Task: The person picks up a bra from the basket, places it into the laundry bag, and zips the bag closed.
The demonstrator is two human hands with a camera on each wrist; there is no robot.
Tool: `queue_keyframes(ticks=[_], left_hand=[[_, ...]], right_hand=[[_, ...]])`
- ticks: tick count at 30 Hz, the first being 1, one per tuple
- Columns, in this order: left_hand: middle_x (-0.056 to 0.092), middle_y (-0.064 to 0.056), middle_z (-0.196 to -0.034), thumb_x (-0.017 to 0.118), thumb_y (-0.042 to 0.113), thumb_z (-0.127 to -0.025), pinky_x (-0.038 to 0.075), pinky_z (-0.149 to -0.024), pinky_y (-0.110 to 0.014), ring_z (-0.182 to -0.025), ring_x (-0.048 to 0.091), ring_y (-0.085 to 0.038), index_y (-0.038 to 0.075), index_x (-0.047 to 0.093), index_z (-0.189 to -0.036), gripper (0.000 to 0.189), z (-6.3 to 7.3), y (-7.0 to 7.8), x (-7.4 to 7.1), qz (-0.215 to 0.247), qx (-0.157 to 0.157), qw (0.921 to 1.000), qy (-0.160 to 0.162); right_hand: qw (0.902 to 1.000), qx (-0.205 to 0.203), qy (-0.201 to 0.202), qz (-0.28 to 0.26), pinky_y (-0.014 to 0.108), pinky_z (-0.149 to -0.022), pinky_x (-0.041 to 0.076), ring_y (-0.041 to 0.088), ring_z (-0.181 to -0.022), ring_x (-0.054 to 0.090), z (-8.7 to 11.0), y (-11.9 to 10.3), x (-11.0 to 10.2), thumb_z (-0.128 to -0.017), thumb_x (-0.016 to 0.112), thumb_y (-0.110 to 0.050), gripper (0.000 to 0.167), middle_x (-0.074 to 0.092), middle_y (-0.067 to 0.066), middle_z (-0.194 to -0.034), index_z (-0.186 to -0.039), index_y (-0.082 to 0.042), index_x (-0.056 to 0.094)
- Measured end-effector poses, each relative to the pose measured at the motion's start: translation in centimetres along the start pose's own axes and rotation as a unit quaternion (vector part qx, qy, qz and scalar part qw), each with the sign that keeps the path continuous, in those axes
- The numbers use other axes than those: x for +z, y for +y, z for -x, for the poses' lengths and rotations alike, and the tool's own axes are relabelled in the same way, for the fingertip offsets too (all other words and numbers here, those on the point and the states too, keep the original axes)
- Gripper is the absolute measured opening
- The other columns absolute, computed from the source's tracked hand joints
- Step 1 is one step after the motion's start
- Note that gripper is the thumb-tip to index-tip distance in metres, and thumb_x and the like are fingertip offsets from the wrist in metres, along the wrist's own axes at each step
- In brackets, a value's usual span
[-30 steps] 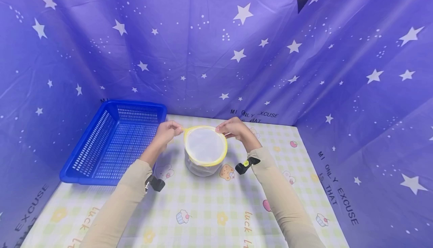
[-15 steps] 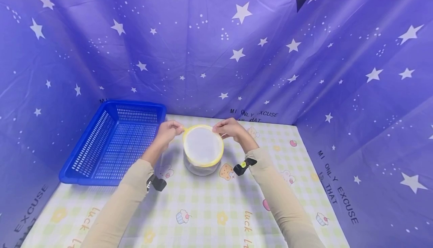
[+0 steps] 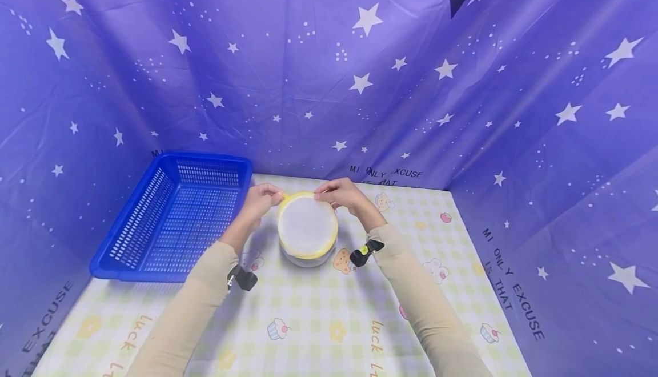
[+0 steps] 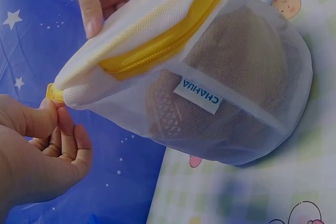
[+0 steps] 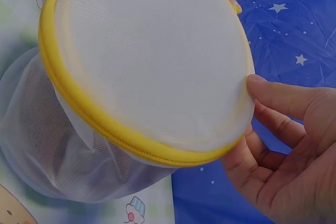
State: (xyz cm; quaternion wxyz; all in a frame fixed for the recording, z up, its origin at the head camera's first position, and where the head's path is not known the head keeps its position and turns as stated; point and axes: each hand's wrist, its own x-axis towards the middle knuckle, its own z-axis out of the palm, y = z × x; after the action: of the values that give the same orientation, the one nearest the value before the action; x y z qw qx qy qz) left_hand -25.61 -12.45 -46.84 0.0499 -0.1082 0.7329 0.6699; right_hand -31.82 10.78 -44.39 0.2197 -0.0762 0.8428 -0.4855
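Observation:
A round white mesh laundry bag (image 3: 307, 226) with a yellow zipper (image 4: 152, 59) round its top stands on the table. Through its side mesh shows something brownish (image 4: 231, 51) with a patterned edge; its kind is unclear. A white label (image 4: 199, 96) reading CHAHUA is sewn to the side. At the bag's far left edge, my left hand (image 3: 259, 202) pinches the yellow zipper pull (image 4: 52, 94) between thumb and finger. My right hand (image 3: 345, 195) pinches the far right part of the rim, thumb on top and fingers underneath.
A blue perforated plastic basket (image 3: 177, 217) sits to the left, close to my left hand. The checked tablecloth (image 3: 308, 314) covers the table. Purple star-printed curtains (image 3: 288, 80) hang behind it and at both sides.
My right hand has moved left along the rim, closer to my left hand. The bag's top has shifted slightly left. My left hand stays at the zipper pull, edging a little right.

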Motion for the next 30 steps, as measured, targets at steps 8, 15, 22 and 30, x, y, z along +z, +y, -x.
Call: queue_keyframes(ticks=[8,15,22,30], left_hand=[[0.071,-0.004,-0.095,0.058,0.002,-0.099,0.048,-0.112,-0.048,-0.098,0.067,-0.022,-0.004,0.064,-0.109,0.013,0.0,0.0,0.1,0.004,0.003,1.0,-0.006],[0.072,-0.009,-0.102,0.059,0.002,-0.099,0.05,-0.11,-0.046,-0.098,0.066,-0.02,-0.006,0.064,-0.113,0.016,-0.1,-0.1,-0.4,-0.003,0.01,0.9999,-0.001],[0.071,-0.007,-0.1,0.058,0.002,-0.1,0.049,-0.112,-0.045,-0.098,0.066,-0.019,-0.006,0.063,-0.114,0.017,-0.1,-0.2,-0.8,-0.001,0.007,1.0,-0.005],[0.07,-0.004,-0.097,0.058,0.002,-0.1,0.047,-0.113,-0.047,-0.099,0.066,-0.021,-0.005,0.063,-0.111,0.015,-0.1,-0.1,-0.8,0.0,0.005,1.0,-0.006]], right_hand=[[0.9998,0.01,0.005,0.015,0.027,-0.069,0.056,0.015,-0.087,0.065,0.2,-0.7,0.2,-0.09,0.078,-0.017,0.021,0.075,0.011,-0.113,-0.107,-0.005,0.078],[0.9994,0.018,-0.019,0.021,0.031,-0.072,0.062,0.018,-0.081,0.069,0.2,-0.9,-0.1,-0.089,0.078,-0.015,0.021,0.077,0.014,-0.105,-0.106,-0.002,0.078],[0.9983,0.02,-0.05,0.024,0.034,-0.074,0.064,0.016,-0.075,0.072,0.4,-1.1,-0.2,-0.09,0.077,-0.01,0.022,0.078,0.015,-0.098,-0.107,0.003,0.076],[0.9984,0.029,-0.043,0.021,0.034,-0.075,0.064,0.017,-0.076,0.072,0.9,-1.3,-0.3,-0.089,0.077,-0.01,0.023,0.078,0.016,-0.099,-0.108,0.004,0.076]])
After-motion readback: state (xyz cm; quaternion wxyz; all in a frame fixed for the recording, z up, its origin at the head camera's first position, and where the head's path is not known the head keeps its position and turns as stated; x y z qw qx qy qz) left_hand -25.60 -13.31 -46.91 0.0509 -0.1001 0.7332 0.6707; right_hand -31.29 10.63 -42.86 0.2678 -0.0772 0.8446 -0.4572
